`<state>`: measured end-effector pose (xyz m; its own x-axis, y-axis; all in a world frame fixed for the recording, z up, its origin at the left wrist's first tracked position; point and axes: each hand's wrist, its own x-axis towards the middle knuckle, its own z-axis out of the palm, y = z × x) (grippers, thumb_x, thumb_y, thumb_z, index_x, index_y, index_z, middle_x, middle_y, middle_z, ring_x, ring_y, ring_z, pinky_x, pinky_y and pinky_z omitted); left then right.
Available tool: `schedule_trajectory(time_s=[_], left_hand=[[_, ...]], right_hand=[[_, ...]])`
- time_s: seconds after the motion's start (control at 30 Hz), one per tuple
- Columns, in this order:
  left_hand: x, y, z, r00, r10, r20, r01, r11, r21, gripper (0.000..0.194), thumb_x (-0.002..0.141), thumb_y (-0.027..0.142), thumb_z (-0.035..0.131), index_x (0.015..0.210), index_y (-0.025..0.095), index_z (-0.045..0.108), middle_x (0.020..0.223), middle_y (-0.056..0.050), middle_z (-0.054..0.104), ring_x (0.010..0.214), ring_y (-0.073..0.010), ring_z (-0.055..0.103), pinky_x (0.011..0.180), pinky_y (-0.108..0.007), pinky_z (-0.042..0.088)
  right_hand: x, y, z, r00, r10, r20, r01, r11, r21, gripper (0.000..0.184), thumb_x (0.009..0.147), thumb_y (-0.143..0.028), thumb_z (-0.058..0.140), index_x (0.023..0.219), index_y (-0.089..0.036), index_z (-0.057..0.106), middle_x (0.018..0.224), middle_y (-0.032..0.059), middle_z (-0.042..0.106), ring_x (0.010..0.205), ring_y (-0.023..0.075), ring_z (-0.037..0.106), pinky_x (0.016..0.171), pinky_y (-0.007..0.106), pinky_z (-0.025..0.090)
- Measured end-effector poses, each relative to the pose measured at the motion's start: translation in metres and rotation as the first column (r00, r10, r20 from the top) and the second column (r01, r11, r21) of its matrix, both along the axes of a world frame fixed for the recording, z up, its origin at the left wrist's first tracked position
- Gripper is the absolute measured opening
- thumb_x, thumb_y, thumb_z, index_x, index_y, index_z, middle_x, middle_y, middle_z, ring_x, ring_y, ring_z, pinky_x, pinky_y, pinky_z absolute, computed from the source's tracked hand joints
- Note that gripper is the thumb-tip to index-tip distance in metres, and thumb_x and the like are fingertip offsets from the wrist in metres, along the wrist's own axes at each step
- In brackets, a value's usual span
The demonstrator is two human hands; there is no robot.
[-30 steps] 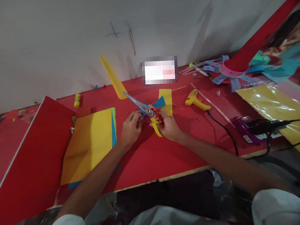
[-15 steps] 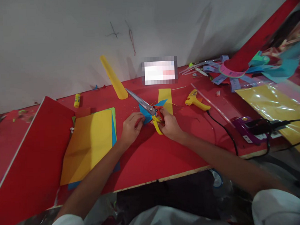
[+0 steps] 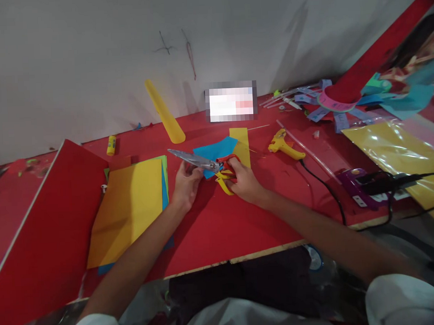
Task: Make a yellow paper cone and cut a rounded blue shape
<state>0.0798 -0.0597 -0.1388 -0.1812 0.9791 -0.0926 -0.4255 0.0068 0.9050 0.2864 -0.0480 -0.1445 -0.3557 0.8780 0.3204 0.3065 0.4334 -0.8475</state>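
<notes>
My right hand (image 3: 248, 182) is closed round the scissors (image 3: 201, 161), with its fingers in the red and yellow handles. The long metal blades point left, across a piece of blue paper (image 3: 216, 149). My left hand (image 3: 186, 187) is closed, its thumb and fingers at the lower left edge of that paper, just under the blades. Part of the blue sheet is hidden behind the scissors. Under its right side lies a yellow paper strip (image 3: 242, 149).
A stack of yellow paper (image 3: 131, 211) lies left, beside a leaning red board (image 3: 44, 242). Behind are a glue stick (image 3: 111, 145) and a rolled yellow paper (image 3: 166, 114). A yellow glue gun (image 3: 284, 146) with a cord and a purple extension box (image 3: 358, 190) stand right.
The scissors have tilted flatter and their tips have dropped lower. The blue paper has turned and shows more of its face. My left hand has shifted slightly left.
</notes>
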Motion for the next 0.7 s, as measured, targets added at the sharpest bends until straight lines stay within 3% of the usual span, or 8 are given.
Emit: schedule_trajectory(time_s=[0.1, 0.2, 0.27, 0.37, 0.5, 0.57, 0.63, 0.7], left_hand=[[-0.002, -0.001, 0.004, 0.998, -0.055, 0.018, 0.057, 0.995, -0.086, 0.037, 0.071, 0.039, 0.092, 0.089, 0.018, 0.068, 0.085, -0.003, 0.073, 0.074, -0.0137, 0.068, 0.067, -0.025, 0.055], [0.000, -0.002, 0.007, 0.991, -0.132, -0.029, 0.128, 0.986, -0.104, 0.044, 0.076, 0.056, 0.085, 0.094, 0.019, 0.071, 0.091, -0.007, 0.078, 0.081, -0.0209, 0.074, 0.069, -0.031, 0.060], [0.002, -0.004, 0.008, 0.983, -0.156, -0.101, 0.143, 0.982, -0.122, 0.051, 0.074, 0.062, 0.086, 0.096, 0.019, 0.071, 0.091, -0.008, 0.079, 0.081, -0.0233, 0.076, 0.068, -0.033, 0.061], [0.004, -0.008, 0.006, 0.966, -0.150, -0.212, 0.121, 0.982, -0.144, 0.057, 0.063, 0.058, 0.096, 0.095, 0.017, 0.072, 0.084, -0.006, 0.079, 0.074, -0.0218, 0.075, 0.066, -0.031, 0.060], [0.002, -0.007, 0.002, 0.963, -0.044, -0.267, 0.012, 0.993, -0.119, 0.057, 0.066, 0.053, 0.098, 0.101, 0.016, 0.074, 0.096, -0.009, 0.081, 0.080, -0.0216, 0.076, 0.072, -0.033, 0.063], [-0.002, -0.002, 0.005, 0.952, 0.064, -0.301, -0.095, 0.991, -0.089, 0.055, 0.069, 0.052, 0.097, 0.105, 0.017, 0.074, 0.104, -0.011, 0.081, 0.084, -0.0236, 0.077, 0.075, -0.036, 0.066], [-0.008, 0.007, 0.012, 0.927, 0.159, -0.340, -0.178, 0.984, -0.025, 0.053, 0.072, 0.050, 0.095, 0.108, 0.018, 0.073, 0.110, -0.012, 0.081, 0.091, -0.0256, 0.078, 0.080, -0.040, 0.067], [-0.013, 0.020, 0.024, 0.905, 0.215, -0.366, -0.205, 0.977, 0.065, 0.049, 0.075, 0.049, 0.093, 0.107, 0.019, 0.073, 0.114, -0.014, 0.080, 0.100, -0.0269, 0.078, 0.088, -0.042, 0.068]], right_hand=[[0.000, -0.001, 0.001, 1.000, 0.014, 0.011, -0.013, 1.000, -0.023, 0.030, 0.084, -0.033, 0.065, 0.111, -0.026, 0.054, 0.108, 0.0070, 0.071, 0.098, 0.0260, 0.071, 0.082, 0.038, 0.058], [0.000, -0.002, 0.002, 1.000, 0.021, 0.001, -0.021, 0.999, -0.027, 0.031, 0.083, -0.030, 0.066, 0.111, -0.026, 0.054, 0.108, 0.0072, 0.070, 0.099, 0.0266, 0.070, 0.082, 0.038, 0.057], [0.000, -0.002, 0.002, 0.999, 0.029, -0.016, -0.029, 0.999, -0.026, 0.033, 0.082, -0.028, 0.067, 0.111, -0.026, 0.054, 0.109, 0.0071, 0.070, 0.098, 0.0260, 0.070, 0.082, 0.038, 0.057], [-0.002, -0.003, 0.002, 0.995, 0.044, -0.089, -0.048, 0.997, -0.054, 0.036, 0.080, -0.024, 0.068, 0.114, -0.026, 0.055, 0.110, 0.0054, 0.069, 0.098, 0.0240, 0.070, 0.085, 0.038, 0.058], [-0.005, -0.002, 0.006, 0.968, 0.025, -0.250, -0.057, 0.991, -0.120, 0.027, 0.084, -0.025, 0.067, 0.108, -0.026, 0.055, 0.104, 0.0012, 0.065, 0.090, 0.0176, 0.068, 0.085, 0.035, 0.060], [-0.005, 0.001, 0.008, 0.955, -0.041, -0.293, -0.008, 0.987, -0.164, 0.027, 0.084, -0.033, 0.075, 0.098, -0.026, 0.052, 0.091, -0.0023, 0.060, 0.076, 0.0138, 0.062, 0.073, 0.029, 0.058], [-0.005, 0.005, 0.009, 0.929, -0.102, -0.357, 0.014, 0.971, -0.241, 0.041, 0.080, -0.045, 0.083, 0.089, -0.026, 0.047, 0.077, -0.0064, 0.052, 0.060, 0.0104, 0.052, 0.055, 0.024, 0.050], [-0.005, 0.007, 0.009, 0.892, -0.102, -0.440, -0.057, 0.941, -0.334, 0.053, 0.079, -0.060, 0.084, 0.083, -0.027, 0.043, 0.066, -0.0098, 0.043, 0.047, 0.0078, 0.041, 0.042, 0.023, 0.040]])
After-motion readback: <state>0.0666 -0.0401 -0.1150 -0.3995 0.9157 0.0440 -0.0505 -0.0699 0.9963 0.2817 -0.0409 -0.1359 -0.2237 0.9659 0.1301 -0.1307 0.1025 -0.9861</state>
